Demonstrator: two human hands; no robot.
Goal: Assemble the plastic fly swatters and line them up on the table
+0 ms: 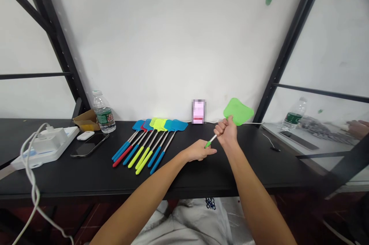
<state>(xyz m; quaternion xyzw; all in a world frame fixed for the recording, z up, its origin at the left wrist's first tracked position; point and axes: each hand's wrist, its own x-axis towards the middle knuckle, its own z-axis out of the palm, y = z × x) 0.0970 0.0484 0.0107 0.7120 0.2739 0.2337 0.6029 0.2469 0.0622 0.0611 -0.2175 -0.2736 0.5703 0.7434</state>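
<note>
A green fly swatter [238, 112] is held above the black table, its head up to the right and its metal shaft slanting down to the left. My right hand [226, 133] is closed round the shaft just below the head, the thumb pressed against the head's lower edge. Around the green grip end is my left hand [199, 150], with the grip partly hidden inside it. To the left, several fly swatters lie side by side with heads toward the wall, among them a red-handled one [122, 160], a yellow one [143, 163] and a blue one [157, 163].
A phone [198, 111] stands against the wall. At the left are a water bottle [104, 113], a cardboard box [86, 120], a white earphone case [85, 135], a dark phone [90, 145] and a power strip [47, 147] with white cables. A short cable [272, 145] lies at the right.
</note>
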